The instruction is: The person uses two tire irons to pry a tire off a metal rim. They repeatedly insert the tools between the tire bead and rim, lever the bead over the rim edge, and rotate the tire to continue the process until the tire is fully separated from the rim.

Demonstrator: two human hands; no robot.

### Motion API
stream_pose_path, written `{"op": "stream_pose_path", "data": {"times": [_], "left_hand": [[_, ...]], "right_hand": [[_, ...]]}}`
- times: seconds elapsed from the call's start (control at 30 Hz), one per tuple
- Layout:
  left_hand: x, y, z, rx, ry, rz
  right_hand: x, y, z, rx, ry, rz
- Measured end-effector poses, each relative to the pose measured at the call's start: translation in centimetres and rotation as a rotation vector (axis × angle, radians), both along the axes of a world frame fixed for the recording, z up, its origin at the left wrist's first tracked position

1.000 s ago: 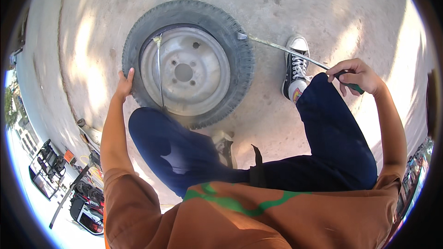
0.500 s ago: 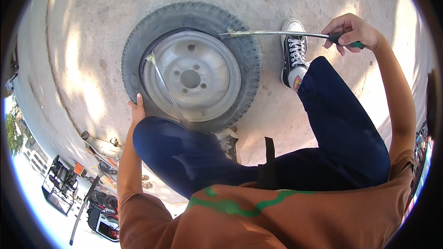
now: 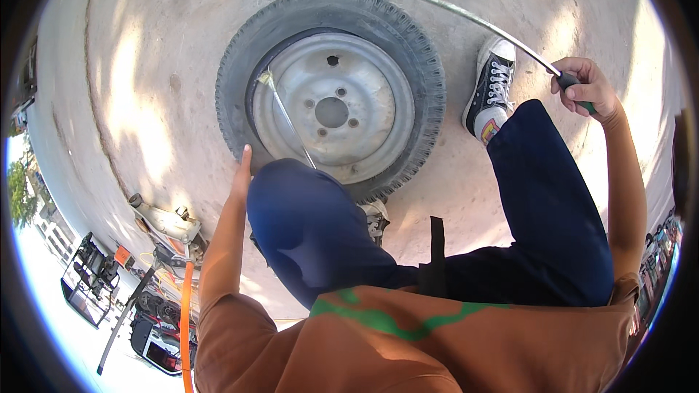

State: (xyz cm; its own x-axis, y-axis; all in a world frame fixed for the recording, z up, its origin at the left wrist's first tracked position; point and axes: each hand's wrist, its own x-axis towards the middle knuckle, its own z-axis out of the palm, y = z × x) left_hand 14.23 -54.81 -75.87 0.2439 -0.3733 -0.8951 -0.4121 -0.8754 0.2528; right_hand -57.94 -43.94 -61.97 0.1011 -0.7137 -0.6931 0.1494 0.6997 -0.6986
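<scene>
A black tire on a grey steel wheel lies flat on the ground before me. My left hand is at its near left edge, with one finger up along the sidewall and the others hidden. A tire lever lies slanted across the wheel, its pale, smeared tip at the rim's left edge and its near end behind my left knee. My right hand is closed round the black and green handle of a second tire lever. That lever's flattened tip is past the tire's far edge, apart from the wheel.
My sneaker stands right of the tire; the other foot is partly hidden under my left leg. A metal floor jack with an orange handle sits at the left. Several machines and tools stand beyond it.
The right-hand lever's tip has left the tire's right sidewall and swung out past the far edge. My view has shifted, and the orange handle has come into sight. My left hand stays by the tire.
</scene>
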Motion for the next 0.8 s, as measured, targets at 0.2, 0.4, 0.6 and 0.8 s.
{"op": "stream_pose_path", "data": {"times": [0.2,0.4,0.6,0.8], "left_hand": [[3.7,0.9,-2.0,0.171,0.332,0.070],[0.5,0.4,0.8,0.104,0.249,0.042],[3.7,3.2,-4.0,0.074,0.092,0.001],[1.4,7.1,-3.6,0.072,0.118,0.120]], "right_hand": [[10.2,-4.6,-4.7,0.123,0.185,0.008],[14.3,-7.1,-12.5,0.101,0.203,0.153],[15.8,-9.6,-12.0,0.129,0.187,0.061],[15.7,-11.1,-12.3,0.008,0.333,0.151]]}}
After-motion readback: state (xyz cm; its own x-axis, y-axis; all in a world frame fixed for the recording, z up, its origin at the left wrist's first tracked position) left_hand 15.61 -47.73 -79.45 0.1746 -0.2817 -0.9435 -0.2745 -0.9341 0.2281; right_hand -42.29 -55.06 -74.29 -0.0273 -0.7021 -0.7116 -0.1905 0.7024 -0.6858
